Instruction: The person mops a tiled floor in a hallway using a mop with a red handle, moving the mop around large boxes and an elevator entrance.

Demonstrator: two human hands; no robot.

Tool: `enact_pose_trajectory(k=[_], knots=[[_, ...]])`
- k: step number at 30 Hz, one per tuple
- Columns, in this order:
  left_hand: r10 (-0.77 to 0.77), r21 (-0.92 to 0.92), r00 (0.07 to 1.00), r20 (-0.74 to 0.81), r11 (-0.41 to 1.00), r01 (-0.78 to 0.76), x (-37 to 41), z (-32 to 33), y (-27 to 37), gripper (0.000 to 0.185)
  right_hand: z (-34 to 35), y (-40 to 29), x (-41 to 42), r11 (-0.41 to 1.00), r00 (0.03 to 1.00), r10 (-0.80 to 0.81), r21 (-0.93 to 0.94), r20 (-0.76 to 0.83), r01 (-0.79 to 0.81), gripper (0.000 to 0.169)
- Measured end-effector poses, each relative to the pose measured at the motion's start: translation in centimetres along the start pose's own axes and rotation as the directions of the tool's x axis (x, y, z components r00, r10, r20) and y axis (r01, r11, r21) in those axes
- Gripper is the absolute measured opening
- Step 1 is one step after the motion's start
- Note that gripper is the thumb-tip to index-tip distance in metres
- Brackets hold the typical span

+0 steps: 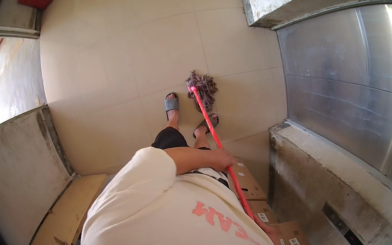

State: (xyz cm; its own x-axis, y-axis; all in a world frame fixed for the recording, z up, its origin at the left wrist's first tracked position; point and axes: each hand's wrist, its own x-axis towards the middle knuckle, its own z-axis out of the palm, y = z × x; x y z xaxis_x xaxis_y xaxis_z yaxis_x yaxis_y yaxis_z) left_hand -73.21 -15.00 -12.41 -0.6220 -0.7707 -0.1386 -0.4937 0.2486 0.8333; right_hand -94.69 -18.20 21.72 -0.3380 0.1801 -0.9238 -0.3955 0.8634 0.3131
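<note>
A string mop with a red handle (212,131) slants down from my right side to the floor. Its grey-brown strands (206,89) lie on the tiles just ahead of my right foot. My left hand (223,159) is wrapped around the middle of the handle, the arm crossing in front of my body. Higher up, near the handle's top end, my right hand (264,223) grips it, partly hidden by my shirt. Grey slippers (171,104) are on my feet, the left one further forward.
Stacked cardboard boxes (251,182) stand close at my right. Beyond them are a stained wall with a button panel (343,224) and metal elevator doors (330,62). A yellowish wooden board (64,231) is at left. Something red (36,0) sits at the far left.
</note>
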Motion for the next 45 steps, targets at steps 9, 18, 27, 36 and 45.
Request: enact_pose_trajectory(k=[9, 18, 27, 36, 45], knots=[[-0.287, 0.28, 0.949, -0.131, 0.908, 0.313, -5.7, -7.7, -9.6, 0.024, 7.4, -5.2, 3.5, 0.753, 0.764, -0.585, -0.168, 0.271, 0.636, 0.055], [-0.156, 0.037, 0.987, -0.042, 0.987, 0.158, 1.1, -3.7, -2.4, 0.029, -1.4, -4.6, -3.4, 0.811, 0.935, -0.348, -0.48, 0.065, 0.335, 0.051], [0.031, -0.091, 0.999, 0.033, 0.995, -0.028, 1.0, -0.1, -0.3, 0.041, -4.7, 0.9, 1.0, 0.688, 0.811, -0.537, -0.437, 0.23, 0.58, 0.054], [-0.223, 0.029, 0.968, -0.118, 0.973, 0.228, -7.9, -8.5, -9.2, 0.037, 6.1, -9.5, -1.9, 0.414, 0.67, -0.611, -0.552, 0.42, 0.724, 0.054], [-0.257, 0.103, 0.944, -0.207, 0.954, 0.282, -10.4, -17.4, -11.9, 0.032, 9.7, -19.7, -8.3, 0.198, 0.572, -0.616, -0.596, 0.542, 0.778, 0.054]])
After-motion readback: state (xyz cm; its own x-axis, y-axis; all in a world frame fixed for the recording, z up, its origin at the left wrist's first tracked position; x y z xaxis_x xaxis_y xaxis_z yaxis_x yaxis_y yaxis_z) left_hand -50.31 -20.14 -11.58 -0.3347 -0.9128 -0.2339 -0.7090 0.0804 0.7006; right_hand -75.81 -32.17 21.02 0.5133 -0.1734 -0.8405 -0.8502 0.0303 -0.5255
